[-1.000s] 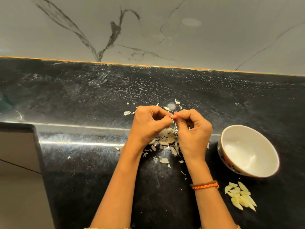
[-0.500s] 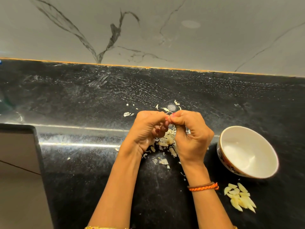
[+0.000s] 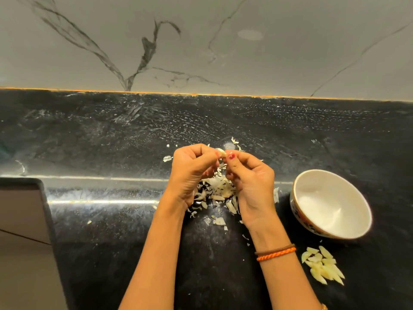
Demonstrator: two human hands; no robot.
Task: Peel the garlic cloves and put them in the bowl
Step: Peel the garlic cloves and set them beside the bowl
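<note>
Pale little garlic clove (image 3: 221, 152) pinched between left hand (image 3: 192, 173) and right hand (image 3: 250, 182), white ceramic bowl (image 3: 330, 203) sitting nearby.

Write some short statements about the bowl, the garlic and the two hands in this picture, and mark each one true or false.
1. The bowl has peeled cloves inside. False: its inside shows nothing in it.
2. A group of peeled cloves lies on the counter, nearer to the person than the bowl. True.
3. Both hands pinch one garlic clove between their fingertips. True: the left hand and the right hand meet at it.
4. The pile of skins lies to the right of the bowl. False: it lies to the left of the bowl, under the hands.
5. The right wrist wears braided bands. True.
</note>
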